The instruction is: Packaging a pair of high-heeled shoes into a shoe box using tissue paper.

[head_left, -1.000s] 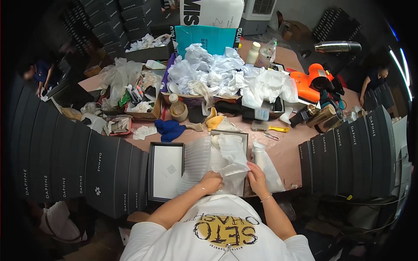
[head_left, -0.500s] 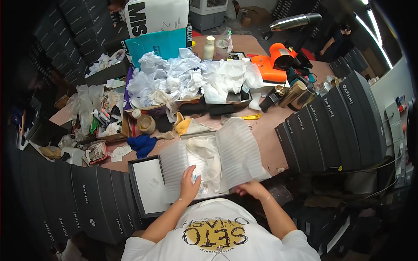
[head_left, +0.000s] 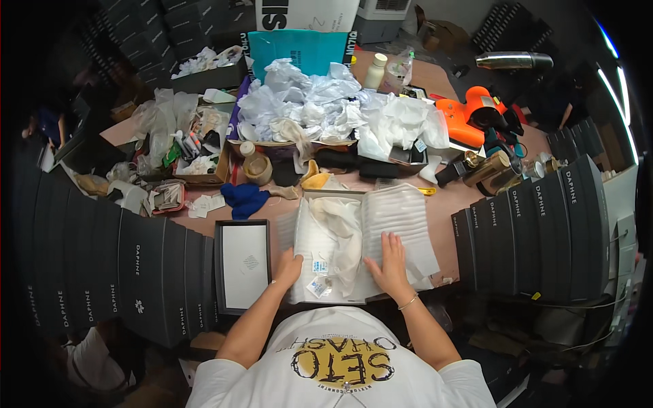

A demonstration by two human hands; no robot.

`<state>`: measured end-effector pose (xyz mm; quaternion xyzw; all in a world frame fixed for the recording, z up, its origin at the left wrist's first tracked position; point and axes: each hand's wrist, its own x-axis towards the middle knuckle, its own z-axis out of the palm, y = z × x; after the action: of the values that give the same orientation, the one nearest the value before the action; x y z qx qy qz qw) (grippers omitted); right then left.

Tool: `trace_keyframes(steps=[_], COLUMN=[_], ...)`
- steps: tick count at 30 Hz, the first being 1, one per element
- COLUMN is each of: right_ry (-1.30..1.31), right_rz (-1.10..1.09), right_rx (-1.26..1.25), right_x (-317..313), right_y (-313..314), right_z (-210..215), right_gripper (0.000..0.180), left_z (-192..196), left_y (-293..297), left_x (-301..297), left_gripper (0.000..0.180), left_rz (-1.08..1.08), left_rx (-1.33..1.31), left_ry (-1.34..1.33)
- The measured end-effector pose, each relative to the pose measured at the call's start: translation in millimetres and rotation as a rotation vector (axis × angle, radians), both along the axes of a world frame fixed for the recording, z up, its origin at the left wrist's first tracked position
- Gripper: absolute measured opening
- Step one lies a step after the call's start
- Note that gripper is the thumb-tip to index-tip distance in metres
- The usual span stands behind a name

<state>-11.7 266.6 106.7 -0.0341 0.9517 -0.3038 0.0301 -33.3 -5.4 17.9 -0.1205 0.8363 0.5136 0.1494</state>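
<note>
An open shoebox lined with a ribbed white foam sheet [head_left: 400, 211] lies in front of me, the sheet's right flap spread outward. Inside rests a bundle of crumpled white tissue paper [head_left: 343, 234]; what it wraps is hidden. Two small packets, one of them a white-and-blue packet [head_left: 320, 264], lie by the tissue. My left hand [head_left: 288, 268] is closed on the foam's left flap, which stands raised along the box side. My right hand [head_left: 390, 265] lies open, fingers stretched over the right flap. Left of the box sits a dark-rimmed lid [head_left: 246, 265] with a white inside.
Stacked dark shoeboxes flank me: a left stack [head_left: 146, 272] and a right stack [head_left: 534, 231]. Beyond the box stand a carton of crumpled tissue paper [head_left: 299, 102], a blue cloth [head_left: 245, 200], an orange tool [head_left: 469, 115] and a cream bottle [head_left: 375, 71].
My left hand has gone from inside the box to the left flap, now raised. My right hand has moved from the lower right edge onto the right flap. The view has shifted.
</note>
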Motion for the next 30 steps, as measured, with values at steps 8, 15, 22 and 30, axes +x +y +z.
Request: trace_keyframes(steps=[8, 15, 22, 30], right_ry=[-0.647, 0.128, -0.349, -0.268], right_rz=[-0.210, 0.222, 0.355, 0.127], right_rx=[-1.341, -0.219, 0.192, -0.675], right_x=[-23, -68, -113, -121], right_y=[-32, -52, -112, -66], right_z=[-46, -46, -81, -2], right_gripper=[0.080, 0.077, 0.084, 0.029], left_z=[50, 10, 66, 78], left_y=[-22, -5, -16, 7], left_x=[26, 44, 32, 6], left_gripper=[0.079, 0.071, 0.035, 0.058], left_rz=[0.187, 0.042, -0.042, 0.216], left_rx=[0.818, -0.061, 0.080, 1.147], left_ry=[-0.196, 0.321, 0.466, -0.302])
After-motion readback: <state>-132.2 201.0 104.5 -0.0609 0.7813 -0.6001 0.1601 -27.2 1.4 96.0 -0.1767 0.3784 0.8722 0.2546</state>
